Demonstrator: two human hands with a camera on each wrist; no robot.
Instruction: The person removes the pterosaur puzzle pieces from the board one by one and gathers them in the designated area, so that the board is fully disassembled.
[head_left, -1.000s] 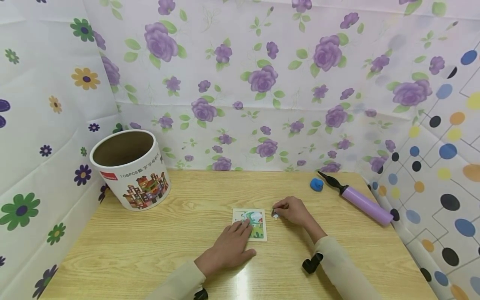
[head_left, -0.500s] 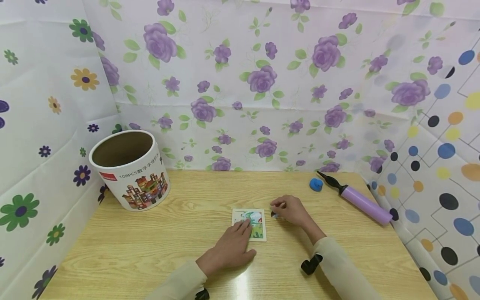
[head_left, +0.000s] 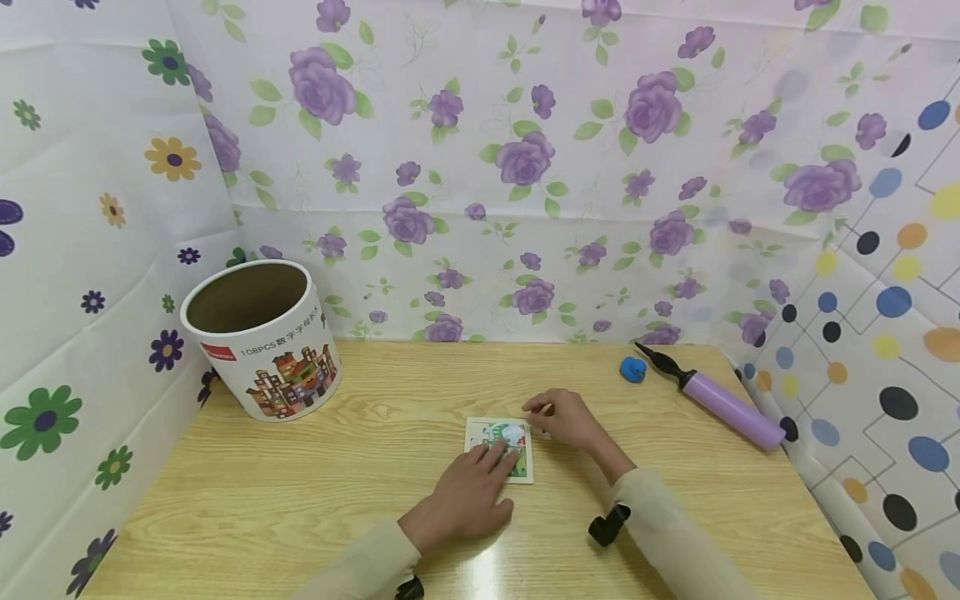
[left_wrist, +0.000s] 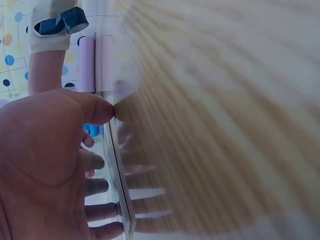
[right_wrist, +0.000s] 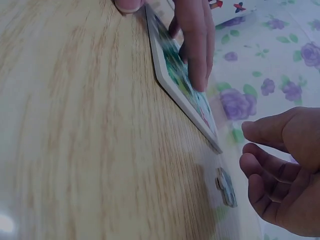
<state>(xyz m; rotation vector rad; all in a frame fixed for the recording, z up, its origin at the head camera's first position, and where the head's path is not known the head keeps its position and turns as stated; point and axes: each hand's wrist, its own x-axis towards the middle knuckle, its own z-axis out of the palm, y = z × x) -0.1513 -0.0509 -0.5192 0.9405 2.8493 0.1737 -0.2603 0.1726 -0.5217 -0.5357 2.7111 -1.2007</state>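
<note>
A small jigsaw puzzle board (head_left: 525, 475) with a pale frame and a colourful green picture lies flat on the table. My left hand (head_left: 468, 492) rests on it, fingers straight and spread, covering its lower left part. By the board's upper right corner hovers my right hand (head_left: 564, 419). In the right wrist view that right hand (right_wrist: 287, 172) has loosely bent fingers, with a gap between thumb and fingertips and nothing visible in it. One loose puzzle piece (right_wrist: 226, 187) lies on the table beside the board, below those fingers. The head view mostly hides this piece.
A large white printed bucket (head_left: 262, 342) stands at the back left. At the back right lie a small blue toy (head_left: 633, 369) and a purple hand pump (head_left: 731, 408) with a black nozzle. Patterned cloth (head_left: 480, 167) encloses the table (head_left: 300, 500) on three sides.
My right hand has moved left, away from the loose piece to the board's upper right corner. My left hand has shifted slightly right over the picture, its fingers spreading more.
</note>
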